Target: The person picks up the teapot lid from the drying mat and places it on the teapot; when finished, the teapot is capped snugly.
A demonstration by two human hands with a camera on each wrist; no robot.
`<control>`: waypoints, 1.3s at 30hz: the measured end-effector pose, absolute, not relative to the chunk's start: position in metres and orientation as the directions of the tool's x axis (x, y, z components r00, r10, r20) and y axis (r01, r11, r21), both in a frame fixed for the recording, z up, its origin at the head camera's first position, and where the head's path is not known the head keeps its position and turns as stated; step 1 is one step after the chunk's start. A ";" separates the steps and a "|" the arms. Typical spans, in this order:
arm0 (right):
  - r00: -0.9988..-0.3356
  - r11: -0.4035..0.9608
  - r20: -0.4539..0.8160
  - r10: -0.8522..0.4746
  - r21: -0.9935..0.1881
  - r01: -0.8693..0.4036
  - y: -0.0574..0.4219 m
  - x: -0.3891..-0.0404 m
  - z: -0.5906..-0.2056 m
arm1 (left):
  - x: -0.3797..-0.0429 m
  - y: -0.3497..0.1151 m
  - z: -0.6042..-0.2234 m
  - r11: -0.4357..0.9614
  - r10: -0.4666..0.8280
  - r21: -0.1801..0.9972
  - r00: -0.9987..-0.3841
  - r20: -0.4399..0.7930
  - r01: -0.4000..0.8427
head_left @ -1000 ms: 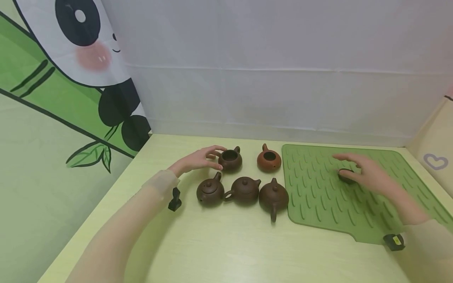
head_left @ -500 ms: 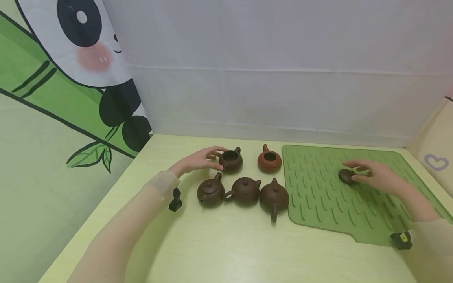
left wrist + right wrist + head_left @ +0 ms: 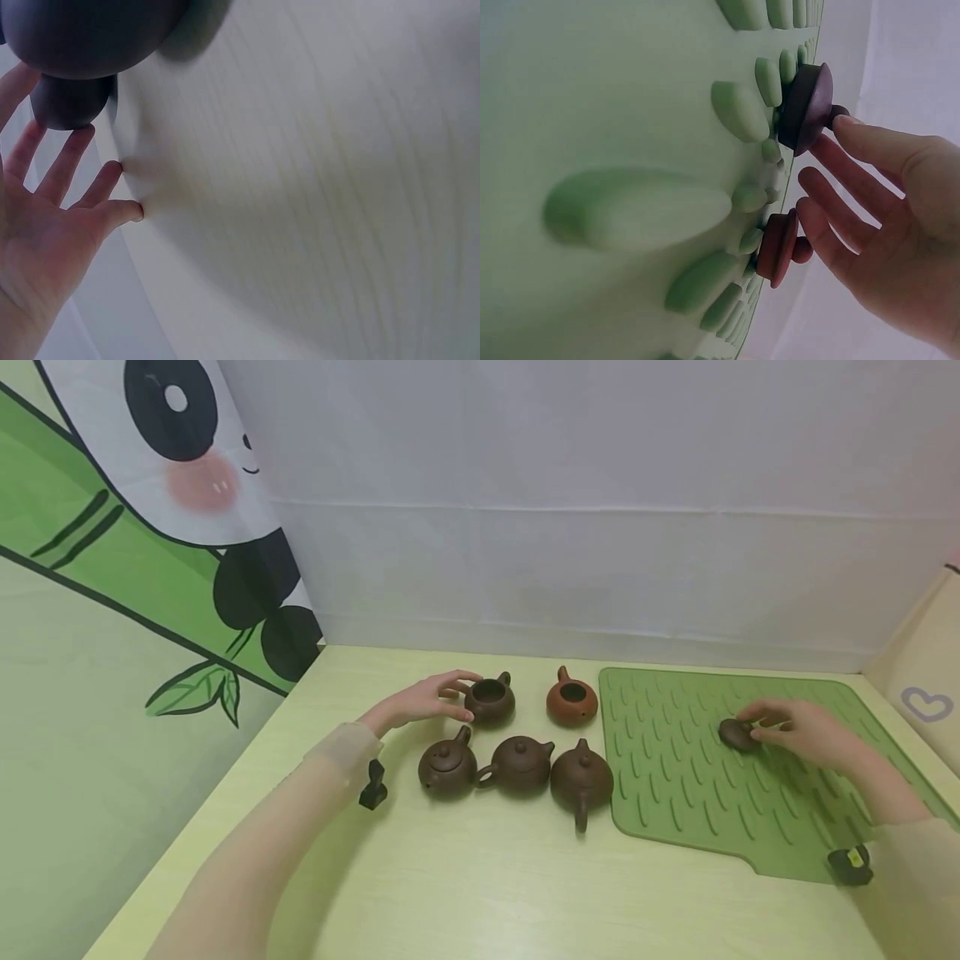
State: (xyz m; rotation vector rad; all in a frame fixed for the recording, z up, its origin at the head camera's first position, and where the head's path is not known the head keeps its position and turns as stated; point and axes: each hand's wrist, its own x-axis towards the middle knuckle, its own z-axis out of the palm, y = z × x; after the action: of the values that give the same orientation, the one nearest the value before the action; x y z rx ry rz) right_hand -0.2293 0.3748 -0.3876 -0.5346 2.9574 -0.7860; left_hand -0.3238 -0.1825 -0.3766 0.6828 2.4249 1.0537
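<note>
On the left, my left hand [image 3: 423, 700] touches the near-left side of a dark brown lidless teapot [image 3: 491, 703]; in the left wrist view its fairly straight fingers [image 3: 67, 165] reach that pot's side. My right hand [image 3: 802, 735] pinches the knob of a dark teapot lid [image 3: 738, 735] over the green mat, thumb and fingertips at the knob in the right wrist view. A reddish-brown lid [image 3: 777, 247] sits on the mat beside the other fingers; the hand hides it in the head view. An orange-brown lidless teapot [image 3: 572, 703] stands right of the dark one.
Three lidded dark teapots stand in a front row: one at left [image 3: 447, 770], one in the middle [image 3: 521, 767] and one at right [image 3: 582, 781] by the mat's edge. The ridged green mat [image 3: 675, 810] covers the table's right part. A white cloth wall [image 3: 570, 577] stands behind.
The right hand has shifted a little right and its thumb and fingers have closed on the dark lid's knob. The left hand and the teapots have stayed in place.
</note>
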 end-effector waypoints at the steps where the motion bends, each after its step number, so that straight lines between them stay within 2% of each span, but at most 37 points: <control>1: -0.942 0.814 0.049 -0.332 -0.489 -0.313 0.375 -0.230 -0.387 | -0.324 -0.183 -0.377 0.594 0.580 0.757 -0.797 -0.170 0.271; 13: -0.953 0.842 0.044 -0.301 -0.457 -0.287 0.371 -0.232 -0.384 | -0.322 -0.183 -0.375 0.593 0.582 0.759 -0.794 -0.175 0.268; 25: -0.960 0.833 0.096 -0.265 -0.478 -0.277 0.347 -0.236 -0.370 | -0.322 -0.184 -0.376 0.595 0.584 0.754 -0.793 -0.171 0.276; 39: -0.940 0.782 0.244 -0.240 -0.525 -0.336 0.305 -0.252 -0.352 | -0.323 -0.184 -0.377 0.573 0.601 0.766 -0.785 -0.151 0.291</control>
State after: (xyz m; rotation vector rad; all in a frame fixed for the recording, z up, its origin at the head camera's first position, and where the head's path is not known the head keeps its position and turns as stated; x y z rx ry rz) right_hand -0.2522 0.3051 -0.3517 -0.5076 3.1196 -0.9699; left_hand -0.3230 -0.1844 -0.3772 0.7212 2.4114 1.0703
